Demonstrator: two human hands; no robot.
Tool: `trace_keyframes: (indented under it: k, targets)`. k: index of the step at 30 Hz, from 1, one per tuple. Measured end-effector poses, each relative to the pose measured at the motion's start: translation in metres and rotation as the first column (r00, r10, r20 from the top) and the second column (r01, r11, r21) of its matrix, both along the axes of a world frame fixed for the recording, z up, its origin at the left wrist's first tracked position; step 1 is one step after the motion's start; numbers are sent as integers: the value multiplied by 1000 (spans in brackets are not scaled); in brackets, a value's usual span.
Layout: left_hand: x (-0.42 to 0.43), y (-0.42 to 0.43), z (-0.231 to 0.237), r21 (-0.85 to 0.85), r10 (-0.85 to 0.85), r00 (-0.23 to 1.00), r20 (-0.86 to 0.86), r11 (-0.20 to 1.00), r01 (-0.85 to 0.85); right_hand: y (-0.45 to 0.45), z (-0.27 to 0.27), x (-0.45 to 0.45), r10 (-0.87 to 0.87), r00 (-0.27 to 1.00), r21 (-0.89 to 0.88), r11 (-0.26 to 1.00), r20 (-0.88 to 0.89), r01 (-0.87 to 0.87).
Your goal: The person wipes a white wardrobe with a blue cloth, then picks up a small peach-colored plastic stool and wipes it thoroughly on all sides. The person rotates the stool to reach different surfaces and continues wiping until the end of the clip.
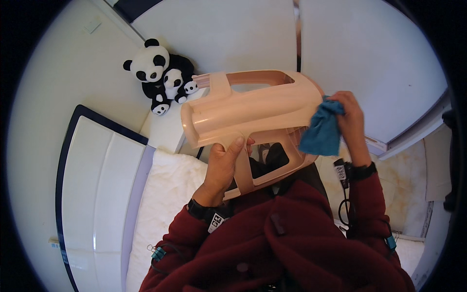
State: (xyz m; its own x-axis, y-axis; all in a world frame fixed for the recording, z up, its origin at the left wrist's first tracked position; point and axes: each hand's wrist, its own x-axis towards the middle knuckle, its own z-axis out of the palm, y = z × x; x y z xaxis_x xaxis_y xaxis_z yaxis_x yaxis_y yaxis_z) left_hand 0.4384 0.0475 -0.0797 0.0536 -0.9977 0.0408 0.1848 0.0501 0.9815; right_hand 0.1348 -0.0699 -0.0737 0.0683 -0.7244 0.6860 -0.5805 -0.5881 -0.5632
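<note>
A pale pink moulded plastic rack or stand (255, 106), with large openings in its sides, is held lying on its side above my lap. My left hand (224, 164) grips the frame beside its lower opening, thumb on top. At the rack's right end, my right hand (348, 111) holds a blue cloth (323, 131) that hangs over the rim. The cloth hides part of that end. Through the lower opening a shoe and dark trousers show.
Panda plush toys (160, 73) sit on a white cabinet top (164, 131) at the upper left. Below it lies a bed with a fluffy white cover (164, 182) and a white headboard (98, 182). White sliding doors (226, 40) stand behind. Tiled floor (397, 182) shows at the right.
</note>
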Motion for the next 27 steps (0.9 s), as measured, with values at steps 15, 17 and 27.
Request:
trace_keyframes:
  k: [15, 17, 27]
  targets:
    - [16, 23, -8, -3, -103, 993, 48, 995, 103, -25, -32, -15, 79, 946, 343, 920, 315, -191]
    - [18, 27, -7, 42, -122, 988, 94, 992, 118, -14, -19, -7, 152, 951, 187, 960, 270, -206]
    - [64, 50, -6, 38, -148, 986, 75, 989, 145, -3, 36, 45, 516, 812, 105, 855, -271, -508]
